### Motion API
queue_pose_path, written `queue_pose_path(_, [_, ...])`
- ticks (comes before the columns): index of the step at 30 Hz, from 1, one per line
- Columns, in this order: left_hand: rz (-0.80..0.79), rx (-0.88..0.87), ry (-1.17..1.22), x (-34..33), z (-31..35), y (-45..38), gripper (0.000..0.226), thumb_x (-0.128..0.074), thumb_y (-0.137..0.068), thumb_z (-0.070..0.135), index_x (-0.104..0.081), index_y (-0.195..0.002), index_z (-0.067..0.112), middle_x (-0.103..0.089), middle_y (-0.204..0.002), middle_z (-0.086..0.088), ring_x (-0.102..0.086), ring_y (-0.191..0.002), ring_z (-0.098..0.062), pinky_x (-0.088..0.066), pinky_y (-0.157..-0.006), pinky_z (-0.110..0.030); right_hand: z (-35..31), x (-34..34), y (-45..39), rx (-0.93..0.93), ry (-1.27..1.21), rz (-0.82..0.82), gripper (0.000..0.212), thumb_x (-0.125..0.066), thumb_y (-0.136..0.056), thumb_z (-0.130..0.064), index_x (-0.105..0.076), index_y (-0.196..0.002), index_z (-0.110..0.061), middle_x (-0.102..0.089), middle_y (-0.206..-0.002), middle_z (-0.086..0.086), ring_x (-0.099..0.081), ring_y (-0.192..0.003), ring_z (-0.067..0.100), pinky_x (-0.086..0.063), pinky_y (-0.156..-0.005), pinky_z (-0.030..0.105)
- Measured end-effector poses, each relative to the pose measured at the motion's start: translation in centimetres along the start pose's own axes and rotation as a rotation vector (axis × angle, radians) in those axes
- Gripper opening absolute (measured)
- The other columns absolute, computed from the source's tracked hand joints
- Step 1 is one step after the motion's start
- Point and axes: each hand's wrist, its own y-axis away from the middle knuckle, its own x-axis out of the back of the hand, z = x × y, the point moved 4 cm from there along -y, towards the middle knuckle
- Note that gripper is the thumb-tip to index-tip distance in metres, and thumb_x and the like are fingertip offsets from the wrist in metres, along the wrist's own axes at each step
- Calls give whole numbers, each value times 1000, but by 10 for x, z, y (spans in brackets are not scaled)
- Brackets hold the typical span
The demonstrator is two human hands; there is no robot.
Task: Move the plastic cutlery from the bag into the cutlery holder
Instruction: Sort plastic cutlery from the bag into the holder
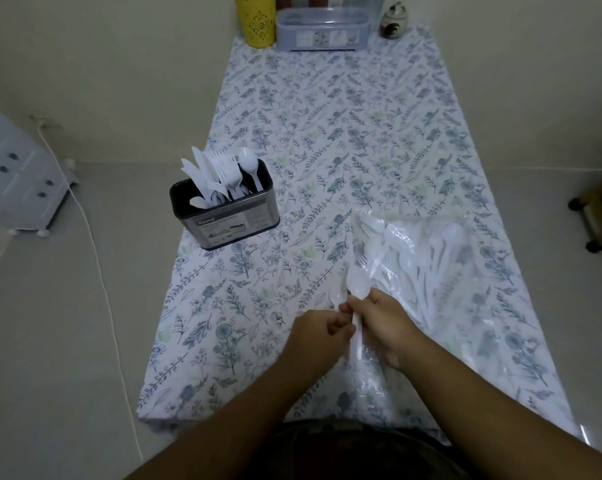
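Two hands meet over the table: right hand (pixel 384 325) fingers clamped on a white spoon (pixel 357 306), left hand (pixel 318 336) pinching its handle. Clear bag (pixel 427 258) holds more cutlery; the cutlery holder (pixel 225 211) stands part-filled.

A floral-clothed table (pixel 327 133) carries a cutlery holder (pixel 225 216), clear bag (pixel 431 265) (crumpled) — and, far end, yellow cup (pixel 256 20), grey box (pixel 322 29).

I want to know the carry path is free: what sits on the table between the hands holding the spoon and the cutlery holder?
Nothing: in the head view only bare floral tablecloth lies between the spoon and the cutlery holder.
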Motion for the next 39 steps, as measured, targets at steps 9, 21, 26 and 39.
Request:
queue_pose_path(9, [101, 34, -444, -5, -9, -15, 12, -64, -91, 26, -56, -90, 17, -59, -83, 2, -56, -73, -12, -51, -66, -30, 12, 24, 6, 0, 54, 110, 24, -49, -106, -25, -47, -87, -11, -59, -80, 11, -46, -55, 17, -37, -46, 29])
queue_pose_path(21, [98, 87, 182, -11, -3, -1, 16, -66, -93, 25, -80, -94, 18, -77, -80, 1, -74, -77, -17, -61, -80, -45, -1, 5, 13, 15, 12, -59, 27, -43, -107, -11, -50, -81, -10, -68, -76, 13, -66, -57, 23, -54, -49, 34])
queue_pose_path(26, [154, -25, -40, 3, 6, -3, 25, -63, -95, 31, -79, -84, 16, -72, -67, -2, -68, -62, -17, -58, -63, -36, 0, -8, 8, 0, -61, -140, 23, -46, -108, -14, -60, -90, -10, -73, -100, 15, -73, -83, 21, -60, -68, 36])
queue_pose_path(39, [295, -17, 133, 39, 20, 0, 31, -66, -93, 26, -67, -123, 19, -72, -96, 7, -67, -78, 3, -52, -69, -8, -7, -33, 9, 94, -101, -202, 40, -56, -101, -5, -61, -138, -18, -77, -115, 12, -74, -107, 25, -58, -95, 42])
